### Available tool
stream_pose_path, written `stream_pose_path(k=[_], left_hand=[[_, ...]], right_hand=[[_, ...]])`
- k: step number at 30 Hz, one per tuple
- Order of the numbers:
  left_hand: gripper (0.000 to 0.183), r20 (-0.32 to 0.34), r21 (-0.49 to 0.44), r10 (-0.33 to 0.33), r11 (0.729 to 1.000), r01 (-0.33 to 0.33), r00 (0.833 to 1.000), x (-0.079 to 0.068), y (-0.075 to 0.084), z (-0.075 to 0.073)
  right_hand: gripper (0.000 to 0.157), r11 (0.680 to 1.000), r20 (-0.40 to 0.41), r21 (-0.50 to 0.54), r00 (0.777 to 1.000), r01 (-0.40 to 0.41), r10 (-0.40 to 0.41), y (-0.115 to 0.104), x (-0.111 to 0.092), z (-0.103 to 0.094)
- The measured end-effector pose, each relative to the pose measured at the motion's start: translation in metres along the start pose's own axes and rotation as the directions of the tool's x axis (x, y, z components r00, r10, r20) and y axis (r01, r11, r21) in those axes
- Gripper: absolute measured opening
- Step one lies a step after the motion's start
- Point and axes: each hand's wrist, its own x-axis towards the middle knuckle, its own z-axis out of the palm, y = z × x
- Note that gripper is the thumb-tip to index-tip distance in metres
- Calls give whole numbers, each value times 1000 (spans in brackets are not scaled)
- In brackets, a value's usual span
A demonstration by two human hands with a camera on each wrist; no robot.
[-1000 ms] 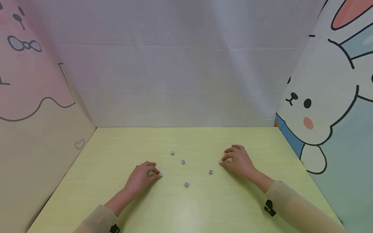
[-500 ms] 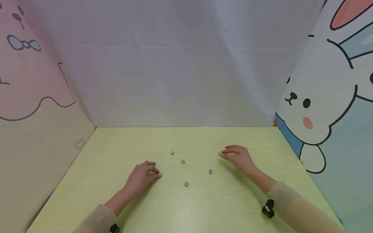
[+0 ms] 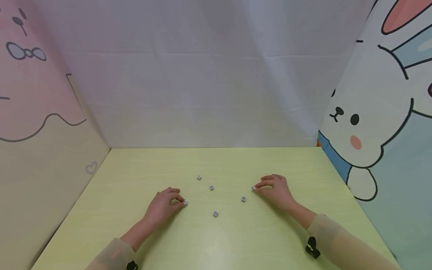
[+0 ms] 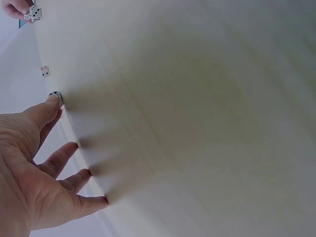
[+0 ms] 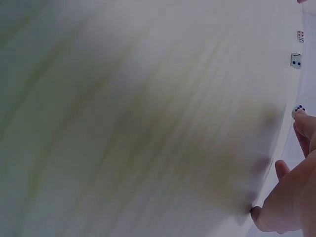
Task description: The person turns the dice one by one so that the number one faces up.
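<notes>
My left hand (image 3: 162, 207) pinches a small white die (image 3: 185, 202) between thumb and forefinger, left of the table's middle. In the left wrist view its other fingers are spread, their tips at the tabletop, and the thumb partly covers the die (image 4: 57, 96). On the right, my right hand (image 3: 275, 191) holds another white die (image 3: 253, 188) by thumb and fingertips. Dark pips show on that die (image 5: 298, 109) in the right wrist view, where it is close to the tabletop; whether it touches is unclear.
Between the hands lie several loose dice: one far back (image 3: 199, 177), one nearer the middle (image 3: 211, 188), one at the front (image 3: 215, 213), and one close to the right hand (image 3: 243, 199). A pale yellow table (image 3: 152, 161) meets a white cloth wall (image 3: 209, 93) and printed side panels.
My right hand raised its die or moved it back half a second ago, then brought it forward and down again, ending slightly left of before. The left hand and loose dice stay put.
</notes>
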Motion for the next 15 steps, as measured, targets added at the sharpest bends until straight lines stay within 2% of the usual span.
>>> stream_pose_path(k=[15], left_hand=[[15,8,-7,1,1000,-1,1000,-1,2,-2]], right_hand=[[9,999,21,-49,1000,-2,3,-5,-5,-3]])
